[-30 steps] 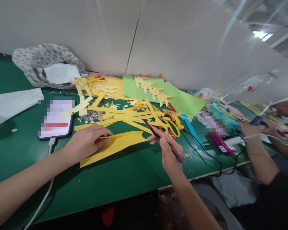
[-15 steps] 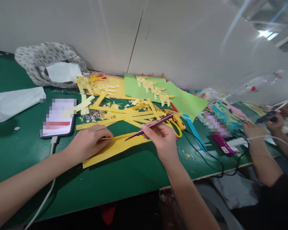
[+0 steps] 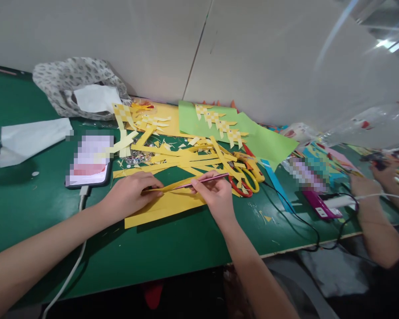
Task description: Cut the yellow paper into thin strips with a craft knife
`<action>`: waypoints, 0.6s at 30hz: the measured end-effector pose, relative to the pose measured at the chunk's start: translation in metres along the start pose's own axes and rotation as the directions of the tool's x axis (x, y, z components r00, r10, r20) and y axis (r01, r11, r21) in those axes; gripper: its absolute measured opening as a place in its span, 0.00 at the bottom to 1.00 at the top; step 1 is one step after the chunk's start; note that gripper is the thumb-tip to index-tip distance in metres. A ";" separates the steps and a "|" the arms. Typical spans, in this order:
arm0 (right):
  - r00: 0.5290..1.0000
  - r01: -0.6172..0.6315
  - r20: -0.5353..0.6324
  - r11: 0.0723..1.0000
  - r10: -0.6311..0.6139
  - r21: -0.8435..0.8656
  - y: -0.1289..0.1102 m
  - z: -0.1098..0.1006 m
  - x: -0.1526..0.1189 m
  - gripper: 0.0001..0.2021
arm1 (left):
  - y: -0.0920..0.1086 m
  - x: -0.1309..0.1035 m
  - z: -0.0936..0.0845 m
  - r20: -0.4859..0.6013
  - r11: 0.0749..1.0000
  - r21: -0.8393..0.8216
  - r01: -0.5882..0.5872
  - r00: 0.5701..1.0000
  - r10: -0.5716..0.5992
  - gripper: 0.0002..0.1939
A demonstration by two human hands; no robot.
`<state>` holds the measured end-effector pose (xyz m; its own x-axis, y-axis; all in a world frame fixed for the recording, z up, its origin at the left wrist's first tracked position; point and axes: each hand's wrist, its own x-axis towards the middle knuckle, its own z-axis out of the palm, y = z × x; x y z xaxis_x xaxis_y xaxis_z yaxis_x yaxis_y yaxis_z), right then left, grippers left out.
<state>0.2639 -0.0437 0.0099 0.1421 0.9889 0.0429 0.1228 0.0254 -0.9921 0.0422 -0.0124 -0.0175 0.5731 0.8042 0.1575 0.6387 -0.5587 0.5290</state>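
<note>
A folded sheet of yellow paper (image 3: 166,208) lies on the green table in front of me. My left hand (image 3: 134,190) pinches its folded upper edge near the left end. In my right hand (image 3: 216,192) is a slim purple pen (image 3: 209,179), held low and nearly level, its tip at the fold close to my left fingers. Just right of that hand lie scissors with red handles (image 3: 242,191) and a tool with a yellow handle loop (image 3: 252,179). Behind my hands spreads a heap of yellow paper strips (image 3: 176,155).
A phone (image 3: 91,161) on a white cable lies left. Woven yellow paper fish (image 3: 219,122) rest on green card (image 3: 266,137) by the wall. Further right are a blue strip (image 3: 277,186), a purple power strip (image 3: 319,204), black cords and another person's hands (image 3: 365,188).
My right hand has lowered the pen to the paper's fold and tilted it flatter. The scissors' red handles now show more. The view has shifted slightly left.
</note>
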 end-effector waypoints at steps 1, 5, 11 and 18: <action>1.000 -0.010 0.015 1.000 0.010 -0.005 -0.002 -0.001 0.000 0.15 | 0.000 0.000 0.000 0.007 1.000 -0.006 0.007 1.000 -0.007 0.12; 0.996 -0.032 0.083 0.998 0.037 -0.053 -0.021 -0.012 0.009 0.16 | 0.000 0.001 -0.002 0.038 0.998 -0.045 0.034 0.999 -0.032 0.12; 0.991 -0.019 0.133 0.999 0.026 -0.051 -0.034 -0.034 0.027 0.14 | 0.001 0.003 -0.004 0.082 0.990 -0.111 0.092 0.993 -0.083 0.14; 0.970 -0.038 0.241 0.999 0.034 0.012 -0.011 -0.013 0.019 0.15 | 0.002 0.004 -0.005 0.090 0.983 -0.129 0.130 0.989 -0.119 0.14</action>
<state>0.2775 -0.0270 0.0233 -0.0943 0.9953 -0.0200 0.1058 -0.0100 -0.9943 0.0436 -0.0096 -0.0117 0.5370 0.8434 0.0182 0.6357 -0.4187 0.6485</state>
